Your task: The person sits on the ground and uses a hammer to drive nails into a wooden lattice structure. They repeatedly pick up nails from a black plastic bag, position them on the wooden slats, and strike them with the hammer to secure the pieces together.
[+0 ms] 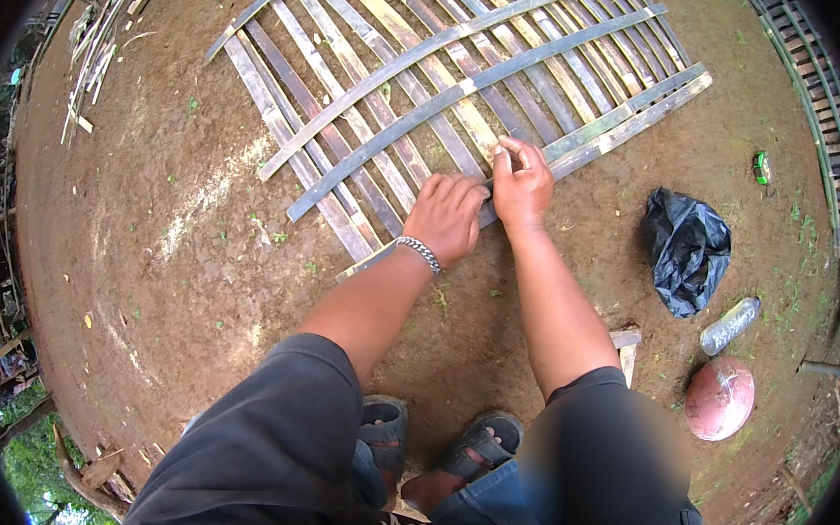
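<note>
I am weaving a bamboo slat (381,255) into the bamboo lattice (435,76) lying on the bare ground (194,245), working at its near edge. My left hand (448,215) is pressing flat, fingers curled over the slat; my right hand (522,180) is pinching a strip end just beside it. Next move probably needs the slat seated tight under the crossing strips.

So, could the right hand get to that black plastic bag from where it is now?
Probably yes. The right hand rests on the woven bamboo panel, and the black bag lies on bare dirt off to its right, with nothing between them. It looks like a sideways stretch.
</note>
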Demonstrator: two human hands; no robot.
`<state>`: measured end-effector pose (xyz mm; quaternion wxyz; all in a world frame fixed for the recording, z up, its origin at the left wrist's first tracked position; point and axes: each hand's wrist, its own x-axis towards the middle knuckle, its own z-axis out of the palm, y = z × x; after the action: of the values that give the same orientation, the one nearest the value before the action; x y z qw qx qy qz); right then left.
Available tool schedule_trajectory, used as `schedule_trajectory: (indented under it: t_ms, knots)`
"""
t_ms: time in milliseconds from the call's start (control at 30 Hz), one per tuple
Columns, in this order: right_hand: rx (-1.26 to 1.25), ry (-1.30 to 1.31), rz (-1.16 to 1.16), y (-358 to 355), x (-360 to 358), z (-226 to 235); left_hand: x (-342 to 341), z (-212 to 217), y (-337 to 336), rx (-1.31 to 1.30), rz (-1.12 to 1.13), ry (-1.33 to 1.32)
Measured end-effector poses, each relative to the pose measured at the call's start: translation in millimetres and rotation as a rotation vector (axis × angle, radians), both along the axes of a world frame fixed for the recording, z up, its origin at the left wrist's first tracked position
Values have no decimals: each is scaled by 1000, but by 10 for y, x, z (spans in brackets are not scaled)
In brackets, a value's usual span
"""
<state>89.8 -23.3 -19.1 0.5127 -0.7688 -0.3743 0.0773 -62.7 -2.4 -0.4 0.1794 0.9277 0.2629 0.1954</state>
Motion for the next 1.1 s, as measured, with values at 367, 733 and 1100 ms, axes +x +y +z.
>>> schedule_trajectory:
  t_ms: [367, 733, 1100]
  knots:
    - [9, -48, 34, 3, 23, -33, 186, -3, -62, -107, 197, -192]
    - [-322, 620, 251, -708, 149, 224, 119, 88, -33, -199, 83, -183]
    - [-357, 207, 249, -713, -19, 292, 112, -17, -31, -223, 90, -168]
